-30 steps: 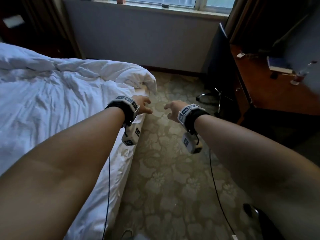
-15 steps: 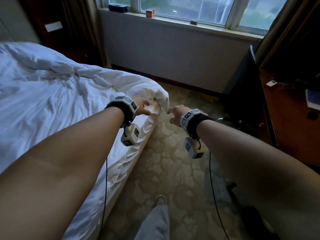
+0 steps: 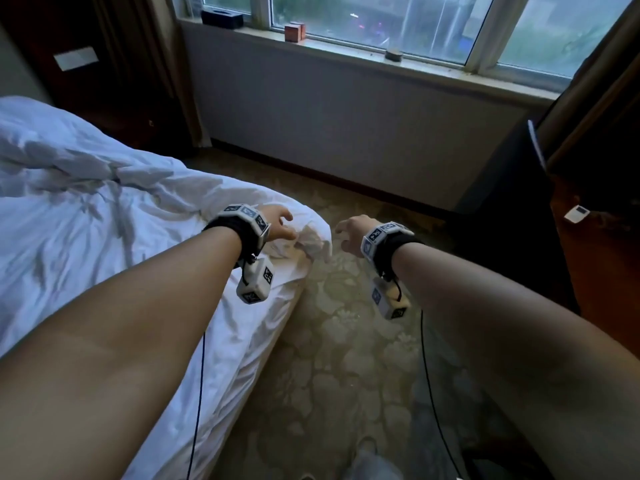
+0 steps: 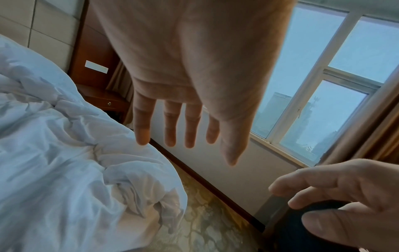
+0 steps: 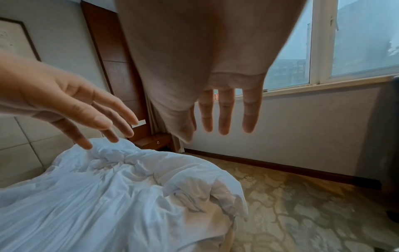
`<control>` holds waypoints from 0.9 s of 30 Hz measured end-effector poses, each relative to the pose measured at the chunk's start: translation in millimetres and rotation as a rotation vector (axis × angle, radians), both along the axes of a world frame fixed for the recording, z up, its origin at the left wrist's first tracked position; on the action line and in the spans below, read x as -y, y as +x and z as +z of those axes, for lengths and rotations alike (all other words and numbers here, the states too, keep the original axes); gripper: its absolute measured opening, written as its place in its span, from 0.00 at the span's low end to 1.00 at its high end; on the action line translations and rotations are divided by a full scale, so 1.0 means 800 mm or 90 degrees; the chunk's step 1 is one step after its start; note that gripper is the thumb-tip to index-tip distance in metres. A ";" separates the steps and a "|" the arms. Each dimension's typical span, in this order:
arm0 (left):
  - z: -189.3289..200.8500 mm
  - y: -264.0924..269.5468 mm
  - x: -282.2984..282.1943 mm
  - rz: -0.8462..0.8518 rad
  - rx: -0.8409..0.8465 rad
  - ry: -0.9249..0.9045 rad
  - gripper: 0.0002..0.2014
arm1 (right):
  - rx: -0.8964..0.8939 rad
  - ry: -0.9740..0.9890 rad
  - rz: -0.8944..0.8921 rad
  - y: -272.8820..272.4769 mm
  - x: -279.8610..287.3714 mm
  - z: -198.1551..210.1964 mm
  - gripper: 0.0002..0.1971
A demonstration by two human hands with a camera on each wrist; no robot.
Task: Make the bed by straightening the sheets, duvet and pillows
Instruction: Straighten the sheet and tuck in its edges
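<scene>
A dim bedroom is shown, with a patterned carpet [image 3: 349,358] running from the bed [image 3: 242,358] to the wall under a wide window [image 3: 408,22]. A white duvet [image 3: 104,244] is spread in creases over the bed, and its corner [image 3: 311,233] nearest the window wall is bunched and folded over the mattress edge. The left hand [image 3: 278,225] is held just above that corner with fingers spread and nothing gripped; the right hand [image 3: 349,232] is held beside the corner, over the carpet, with fingers loosely apart and likewise empty. Both hands seem to be placed this way so that the crumpled corner can be taken from two sides and pulled flat, which is judged to be the step in hand; the duvet is not yet straightened. From the head view, whether the left hand touches the fabric cannot be told. In the right wrist view a gap is seen between the left fingers [image 5: 108,122] and the duvet, and the folded underside of the corner is revealed. In the left wrist view a wooden nightstand [image 4: 105,100] beyond the duvet is shown, and the right hand's curled fingers are seen clear of the bed. No pillows are visible.
</scene>
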State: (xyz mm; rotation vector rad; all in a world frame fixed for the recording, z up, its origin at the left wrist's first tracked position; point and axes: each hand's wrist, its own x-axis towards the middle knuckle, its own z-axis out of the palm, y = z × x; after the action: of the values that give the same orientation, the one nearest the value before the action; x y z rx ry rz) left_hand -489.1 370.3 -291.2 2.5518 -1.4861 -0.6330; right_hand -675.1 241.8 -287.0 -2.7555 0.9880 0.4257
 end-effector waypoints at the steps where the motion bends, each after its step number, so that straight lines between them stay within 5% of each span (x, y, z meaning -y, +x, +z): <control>1: -0.004 0.014 0.018 0.007 -0.006 0.002 0.31 | 0.000 -0.001 0.008 0.016 0.022 -0.005 0.24; 15: -0.047 0.207 0.262 0.184 -0.025 0.043 0.31 | -0.027 0.063 0.126 0.258 0.335 -0.067 0.17; 27: -0.140 0.399 0.326 0.375 -0.138 0.065 0.32 | -0.090 0.024 0.302 0.516 0.429 -0.116 0.18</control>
State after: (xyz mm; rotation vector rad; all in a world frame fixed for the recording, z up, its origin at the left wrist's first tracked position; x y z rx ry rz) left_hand -169.9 109.3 -403.1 2.6873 -0.5966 -0.8594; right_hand -262.0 -101.8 -379.8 -2.9420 0.3304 0.7055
